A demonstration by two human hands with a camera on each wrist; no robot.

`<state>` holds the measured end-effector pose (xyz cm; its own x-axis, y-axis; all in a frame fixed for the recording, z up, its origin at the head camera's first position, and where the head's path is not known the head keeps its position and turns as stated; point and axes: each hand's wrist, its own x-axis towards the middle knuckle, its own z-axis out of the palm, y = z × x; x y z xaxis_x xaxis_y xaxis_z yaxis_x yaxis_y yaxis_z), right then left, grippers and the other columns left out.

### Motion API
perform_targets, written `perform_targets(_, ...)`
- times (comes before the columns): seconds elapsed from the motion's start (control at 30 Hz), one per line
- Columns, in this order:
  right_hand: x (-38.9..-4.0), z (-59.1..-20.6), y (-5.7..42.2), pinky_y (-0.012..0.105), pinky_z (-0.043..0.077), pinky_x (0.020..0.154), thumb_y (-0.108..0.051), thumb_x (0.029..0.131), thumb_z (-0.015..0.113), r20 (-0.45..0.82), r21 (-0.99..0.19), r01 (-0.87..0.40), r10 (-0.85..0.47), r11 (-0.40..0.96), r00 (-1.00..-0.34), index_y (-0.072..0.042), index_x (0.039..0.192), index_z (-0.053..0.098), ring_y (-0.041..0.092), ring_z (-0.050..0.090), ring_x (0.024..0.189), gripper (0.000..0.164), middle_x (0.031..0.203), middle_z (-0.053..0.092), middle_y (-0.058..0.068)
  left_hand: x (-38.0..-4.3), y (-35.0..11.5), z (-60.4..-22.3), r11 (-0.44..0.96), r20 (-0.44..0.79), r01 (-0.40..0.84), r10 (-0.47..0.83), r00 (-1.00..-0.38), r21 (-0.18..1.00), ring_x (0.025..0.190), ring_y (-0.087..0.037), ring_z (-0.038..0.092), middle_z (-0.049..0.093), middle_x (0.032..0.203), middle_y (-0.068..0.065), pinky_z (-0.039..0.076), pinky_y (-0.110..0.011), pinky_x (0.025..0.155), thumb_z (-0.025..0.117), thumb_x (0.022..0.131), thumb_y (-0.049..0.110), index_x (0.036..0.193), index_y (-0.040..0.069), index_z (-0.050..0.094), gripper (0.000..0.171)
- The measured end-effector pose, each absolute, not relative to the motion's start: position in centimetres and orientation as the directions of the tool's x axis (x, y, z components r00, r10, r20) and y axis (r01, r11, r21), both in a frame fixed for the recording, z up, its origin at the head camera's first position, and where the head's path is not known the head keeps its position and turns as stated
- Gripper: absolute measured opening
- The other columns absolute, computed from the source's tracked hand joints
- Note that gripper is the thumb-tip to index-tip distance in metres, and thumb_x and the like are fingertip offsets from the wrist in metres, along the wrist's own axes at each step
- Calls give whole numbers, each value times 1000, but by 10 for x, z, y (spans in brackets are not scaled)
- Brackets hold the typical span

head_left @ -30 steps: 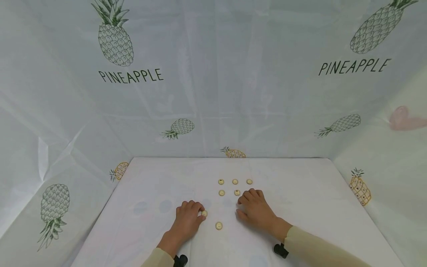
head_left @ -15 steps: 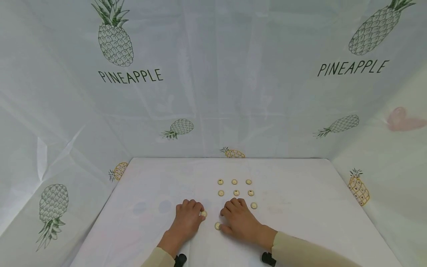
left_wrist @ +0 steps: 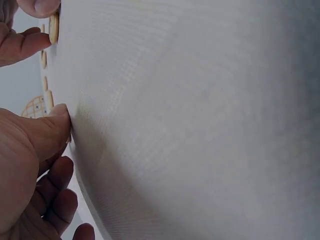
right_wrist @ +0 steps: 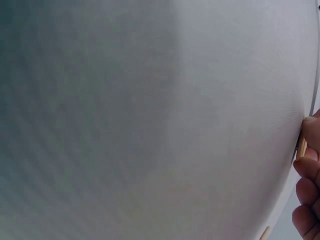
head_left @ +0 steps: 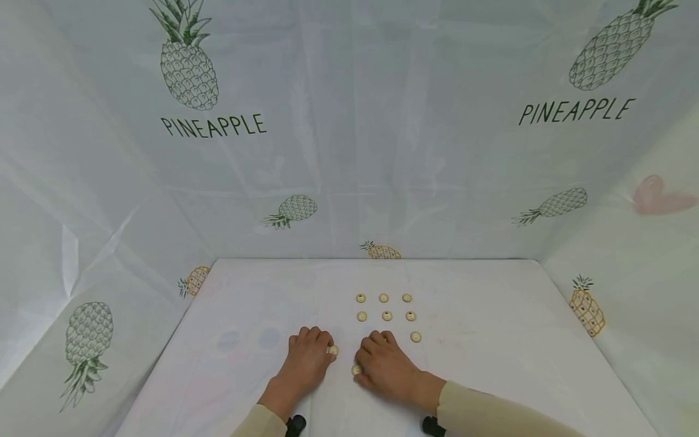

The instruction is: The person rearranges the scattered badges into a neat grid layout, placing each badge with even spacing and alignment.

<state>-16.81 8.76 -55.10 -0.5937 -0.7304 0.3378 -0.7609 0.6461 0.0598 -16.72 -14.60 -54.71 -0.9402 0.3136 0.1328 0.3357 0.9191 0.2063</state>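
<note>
Between thumb and fingers, my left hand [head_left: 308, 358] pinches a round beige button [head_left: 334, 350] on the white tabletop. Just to its right, my right hand [head_left: 384, 367] has its thumb and fingertips on both sides of a second beige button [head_left: 357, 369]. In the right wrist view that button [right_wrist: 301, 146] stands edge-on between the thumb and a finger. From the left wrist, the left hand [left_wrist: 30, 150] shows with thumb and fingertip pressed together at the cloth, its button mostly hidden.
Beyond the hands lie two rows of buttons, one row ending at a far-right button [head_left: 406, 298], the nearer at another button [head_left: 411, 316]. A lone button [head_left: 416, 337] sits just in front. Pineapple-printed sheets [head_left: 349, 152] wall the white tabletop [head_left: 491, 340].
My right hand has moved left and nearer, from beside the rows to the near button, and now grips it. Two buttons on the right have come into view. The left hand stays put.
</note>
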Motion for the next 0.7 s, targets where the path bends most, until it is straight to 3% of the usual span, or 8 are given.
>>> perform_targets(0.23, -170, -551, 89, 37, 43, 89, -41, 97, 75, 292, 50, -734, -712, 678, -638, -20, 98, 72, 14, 50, 96, 21, 99, 63, -7, -167, -146, -547, 919, 123, 327, 306, -944, 220, 93, -20, 49, 60, 101, 2, 41, -44, 82, 80, 95, 31, 105, 18, 66, 22)
perform_targets(0.5, -170, -551, 96, 39, 42, 92, -38, 95, 75, 247, -48, -700, -670, 713, -700, -20, 101, 71, 13, 48, 96, 19, 99, 61, -8, -166, -145, -546, 919, 121, 322, 301, -946, 227, 95, -21, 50, 60, 102, 1, 42, -46, 83, 80, 94, 29, 105, 17, 66, 22)
perform_targets(0.7, -169, -549, 99, 39, 42, 93, -41, 94, 79, 261, -81, -708, -670, 702, -695, -21, 103, 72, 12, 47, 97, 23, 101, 61, -9, -166, -145, -547, 920, 106, 304, 286, -952, 248, 96, -21, 50, 60, 102, 1, 43, -49, 86, 80, 94, 29, 105, 17, 65, 22)
